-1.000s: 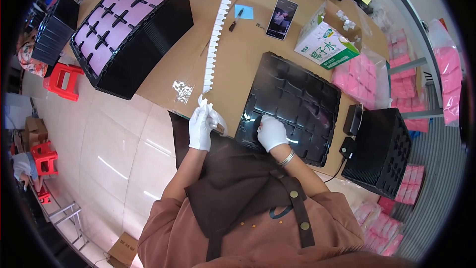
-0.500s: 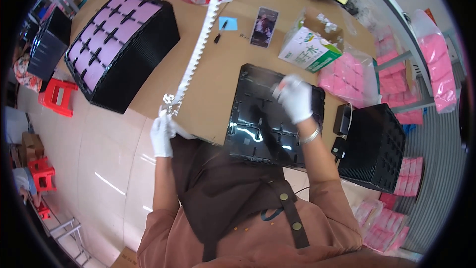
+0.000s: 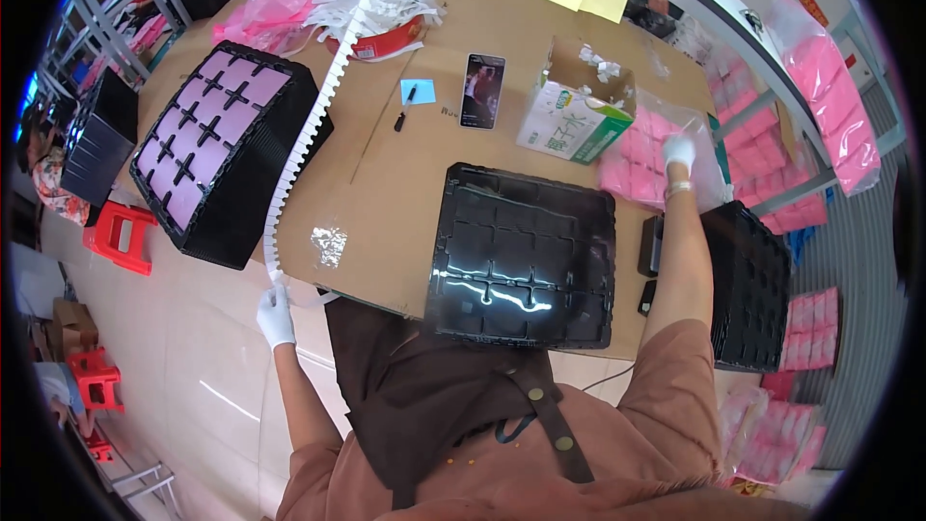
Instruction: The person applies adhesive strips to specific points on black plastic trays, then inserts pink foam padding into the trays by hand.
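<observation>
White-gloved left hand [image 3: 276, 316] pinches the notched white strip [image 3: 318, 116] taut left of the black tray [image 3: 526, 265]; right hand [image 3: 678, 152] grasps pink packets [image 3: 632, 169] right of it.

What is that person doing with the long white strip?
A person in white gloves is working at a cardboard-covered table. The left hand holds the end of a long white strip off the table's edge. The right hand reaches into a bag of pink packets. An empty black tray lies in front of them.
</observation>
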A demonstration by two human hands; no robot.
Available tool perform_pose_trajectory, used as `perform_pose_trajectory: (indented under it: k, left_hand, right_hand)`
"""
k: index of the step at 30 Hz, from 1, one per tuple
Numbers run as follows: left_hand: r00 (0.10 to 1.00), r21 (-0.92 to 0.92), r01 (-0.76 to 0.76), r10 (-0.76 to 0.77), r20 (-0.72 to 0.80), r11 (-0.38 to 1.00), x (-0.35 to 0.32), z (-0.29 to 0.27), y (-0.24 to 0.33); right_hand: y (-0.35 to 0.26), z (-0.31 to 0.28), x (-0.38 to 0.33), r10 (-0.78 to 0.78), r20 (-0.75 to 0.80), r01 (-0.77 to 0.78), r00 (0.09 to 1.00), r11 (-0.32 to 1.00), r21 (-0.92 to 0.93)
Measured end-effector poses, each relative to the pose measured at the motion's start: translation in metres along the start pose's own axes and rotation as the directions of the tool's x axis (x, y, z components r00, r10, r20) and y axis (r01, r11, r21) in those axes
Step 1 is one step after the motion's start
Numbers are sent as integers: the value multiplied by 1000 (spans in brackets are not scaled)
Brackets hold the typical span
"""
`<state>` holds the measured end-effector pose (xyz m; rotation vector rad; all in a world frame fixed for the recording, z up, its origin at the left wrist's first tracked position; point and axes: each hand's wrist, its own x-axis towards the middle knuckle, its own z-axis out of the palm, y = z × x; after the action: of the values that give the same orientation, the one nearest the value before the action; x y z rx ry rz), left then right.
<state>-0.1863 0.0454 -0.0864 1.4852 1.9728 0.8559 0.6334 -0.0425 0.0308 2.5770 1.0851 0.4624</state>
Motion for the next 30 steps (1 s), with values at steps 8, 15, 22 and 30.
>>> perform_pose_trajectory:
  k: [8, 15, 22, 30]
  left_hand:
    - [980, 283, -96, 139, -139, 954, -1, -15, 15]
    - [921, -35, -381, 383, 74, 924, -59, 19, 149]
    - [157, -482, 501, 472, 867, 719, -142, 128, 233]
    - [290, -442, 523, 335, 896, 729, -156, 155, 287]
  right_hand:
    - [-72, 38, -96, 148, 26, -130, 989, 757, 640]
    - [-32, 14, -87, 406, -275, -36, 871, 613, 789]
    - [-71, -195, -218, 138, -613, 464, 778, 531, 709]
    - [-143, -165, -303, -454, -416, 545, 788, 202, 813]
